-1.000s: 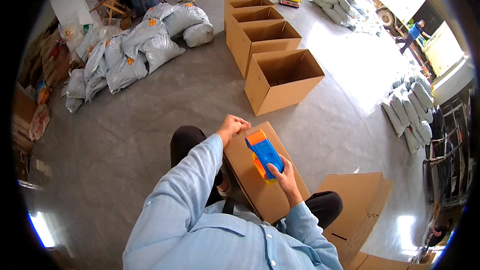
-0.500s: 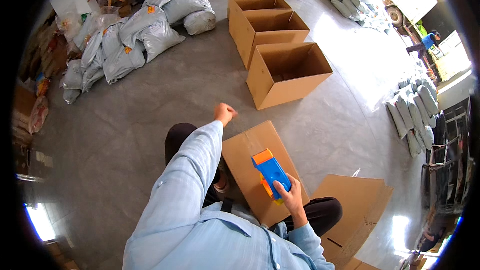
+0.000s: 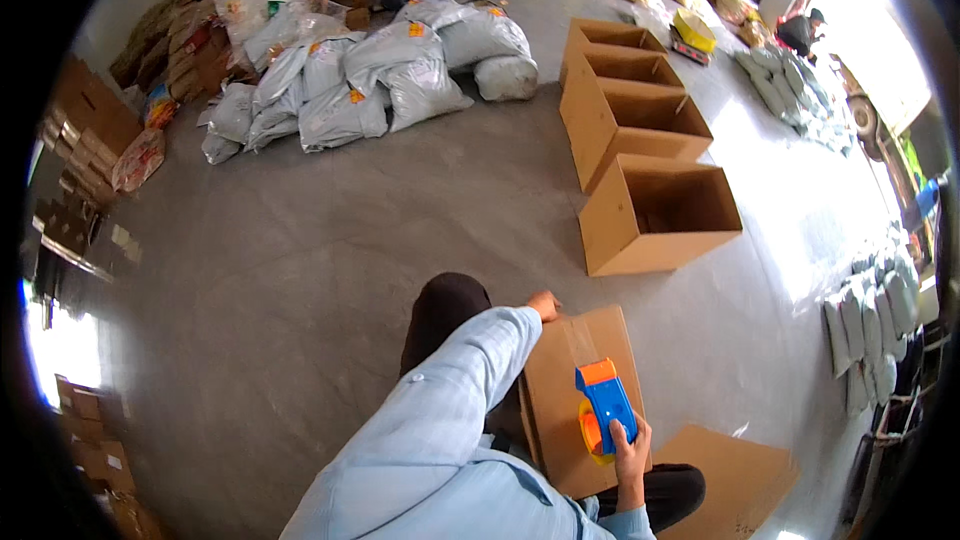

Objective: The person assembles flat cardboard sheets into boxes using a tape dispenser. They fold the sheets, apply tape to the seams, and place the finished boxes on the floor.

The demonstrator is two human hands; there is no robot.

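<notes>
A closed cardboard box stands between my knees, with a strip of clear tape along its top near the far end. In my right hand is a blue and orange tape dispenser with a yellow roll core, held just above or against the box top. My left hand is at the far left corner of the box. Its fingers are curled together, and whatever they may pinch is too small to see.
Ahead to the right, several open cardboard boxes stand in a row. Stuffed grey sacks lie in a pile at the far left, more sacks at the right. A flattened cardboard sheet lies beside my right knee.
My view has swung left, so the scene sits further right and lower. My left hand has come down from beyond the box to its far left corner. The tape dispenser stays in my right hand.
</notes>
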